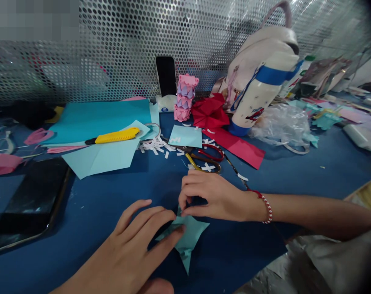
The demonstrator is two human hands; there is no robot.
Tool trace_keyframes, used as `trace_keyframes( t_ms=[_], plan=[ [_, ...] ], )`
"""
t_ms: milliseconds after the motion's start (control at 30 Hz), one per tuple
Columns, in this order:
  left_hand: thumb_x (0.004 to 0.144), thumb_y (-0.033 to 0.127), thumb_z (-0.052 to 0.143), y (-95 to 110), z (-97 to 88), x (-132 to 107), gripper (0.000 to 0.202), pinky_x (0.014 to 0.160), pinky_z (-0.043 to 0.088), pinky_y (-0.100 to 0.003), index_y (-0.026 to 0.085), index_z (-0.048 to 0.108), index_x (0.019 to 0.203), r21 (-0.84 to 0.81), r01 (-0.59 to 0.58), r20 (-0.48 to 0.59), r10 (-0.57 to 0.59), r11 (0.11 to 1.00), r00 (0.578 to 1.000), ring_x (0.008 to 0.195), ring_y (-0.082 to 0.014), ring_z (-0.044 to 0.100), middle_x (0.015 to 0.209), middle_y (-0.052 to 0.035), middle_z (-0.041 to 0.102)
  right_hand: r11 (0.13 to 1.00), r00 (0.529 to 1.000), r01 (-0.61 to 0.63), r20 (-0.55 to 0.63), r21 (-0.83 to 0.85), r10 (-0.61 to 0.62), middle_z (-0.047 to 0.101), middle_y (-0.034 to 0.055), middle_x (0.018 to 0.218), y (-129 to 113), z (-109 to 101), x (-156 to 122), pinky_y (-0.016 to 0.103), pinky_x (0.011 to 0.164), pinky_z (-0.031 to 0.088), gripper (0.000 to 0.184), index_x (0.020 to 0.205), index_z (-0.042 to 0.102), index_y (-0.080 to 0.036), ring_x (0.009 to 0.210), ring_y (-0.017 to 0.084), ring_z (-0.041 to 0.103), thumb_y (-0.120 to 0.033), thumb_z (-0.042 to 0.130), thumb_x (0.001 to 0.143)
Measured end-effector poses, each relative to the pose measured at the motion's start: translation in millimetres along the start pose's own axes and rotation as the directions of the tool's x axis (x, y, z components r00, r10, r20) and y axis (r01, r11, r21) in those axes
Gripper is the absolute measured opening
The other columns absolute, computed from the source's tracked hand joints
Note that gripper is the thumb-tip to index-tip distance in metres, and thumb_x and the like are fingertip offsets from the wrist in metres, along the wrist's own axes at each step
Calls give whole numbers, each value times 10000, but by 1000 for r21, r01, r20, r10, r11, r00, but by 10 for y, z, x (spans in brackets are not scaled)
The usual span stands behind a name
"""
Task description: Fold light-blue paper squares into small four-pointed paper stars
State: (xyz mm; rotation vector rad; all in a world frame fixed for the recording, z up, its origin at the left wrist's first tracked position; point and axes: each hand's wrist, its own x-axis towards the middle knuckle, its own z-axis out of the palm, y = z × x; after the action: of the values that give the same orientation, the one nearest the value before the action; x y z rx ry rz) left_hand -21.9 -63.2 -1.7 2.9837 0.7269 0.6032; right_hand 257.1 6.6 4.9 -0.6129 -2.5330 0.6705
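Note:
A small folded piece of light blue paper (189,237) lies on the blue table (112,212) in front of me. My left hand (133,249) rests on the table with fingers stretched out, the fingertips pressing the paper's left edge. My right hand (213,196), with a beaded bracelet on the wrist, is curled, and its thumb and fingers pinch the paper's top edge.
Scissors with red and yellow handles (205,159) lie just beyond my right hand among white paper scraps. A yellow utility knife (112,136), light blue sheets (102,157), a phone (29,200), a red paper strip (237,147), a pink paper tower (185,98) and a white bottle (259,98) surround them.

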Motion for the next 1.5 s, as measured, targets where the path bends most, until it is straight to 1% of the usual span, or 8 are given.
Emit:
trace_keyframes(
  t_ms=[233, 600, 733, 867, 967, 1100, 1233, 1500],
  plan=[
    [1172, 652, 393, -2, 23, -5, 565, 1399, 36, -383, 246, 662, 1458, -12, 23, -13, -23, 1000, 1000, 1432, -242, 489, 1430, -59, 672, 955, 984, 168, -20, -244, -179, 684, 34, 957, -15, 83, -3, 324, 772, 431, 157, 1024, 738, -162, 871, 194, 498, -228, 647, 1134],
    [1171, 711, 322, -118, -22, -59, 704, 1421, 0, -457, 156, 688, 1401, -18, -37, 59, 38, 999, 998, 1399, -228, 619, 1320, -67, 810, 961, 981, 167, -57, -221, -183, 703, 20, 934, 8, 150, -27, 307, 760, 461, 241, 1027, 741, -179, 845, 177, 533, -287, 586, 1177],
    [1160, 736, 337, -204, -74, -43, 724, 1430, -39, -465, 150, 704, 1373, -44, -79, 83, 82, 996, 993, 1379, -239, 653, 1352, -79, 801, 934, 968, 241, 2, -263, -249, 725, 29, 958, 25, 90, -19, 301, 807, 472, 313, 1015, 741, -180, 857, 169, 549, -270, 511, 1207],
    [1152, 672, 492, -267, -100, -47, 635, 1432, -98, -453, 125, 714, 1387, -57, -203, 109, 208, 978, 972, 1351, -259, 688, 1375, -96, 797, 897, 944, 329, 89, -296, -317, 737, 39, 1008, 36, -3, -16, 314, 816, 457, 303, 995, 746, -180, 877, 175, 542, -274, 541, 1197],
    [1184, 643, 397, -237, -78, -87, 631, 1443, -35, -526, 146, 693, 1439, -48, -123, 116, 127, 991, 985, 1420, -271, 654, 1420, -102, 788, 872, 930, 368, 143, -322, -339, 722, 38, 992, 33, -44, -13, 342, 780, 427, 357, 953, 735, -181, 858, 181, 529, -353, 542, 1199],
    [1204, 495, 420, -149, -78, -93, 489, 1446, -16, -499, 192, 696, 1471, 8, -138, 111, 136, 990, 984, 1411, -238, 660, 1398, -55, 805, 849, 923, 381, 196, -367, -330, 692, 34, 959, 24, -54, -8, 361, 752, 382, 382, 971, 717, -187, 861, 187, 520, -355, 479, 1217],
    [1216, 276, 325, -95, -111, -50, 451, 1441, 59, -425, 219, 736, 1393, 49, -119, 63, 115, 992, 991, 1336, -167, 685, 1320, -7, 833, 864, 926, 376, 157, -334, -342, 678, 23, 916, 36, -34, -4, 356, 760, 377, 403, 919, 690, -195, 863, 190, 507, -338, 463, 1220],
    [1189, 154, 317, -69, -32, 41, 438, 1434, 91, -387, 218, 730, 1320, 46, -103, 1, 103, 994, 995, 1195, -151, 722, 1203, 28, 852, 881, 929, 370, 91, -294, -360, 678, 14, 888, 49, -12, 4, 348, 755, 379, 399, 879, 673, -183, 841, 183, 501, -322, 499, 1210]
  ],
)
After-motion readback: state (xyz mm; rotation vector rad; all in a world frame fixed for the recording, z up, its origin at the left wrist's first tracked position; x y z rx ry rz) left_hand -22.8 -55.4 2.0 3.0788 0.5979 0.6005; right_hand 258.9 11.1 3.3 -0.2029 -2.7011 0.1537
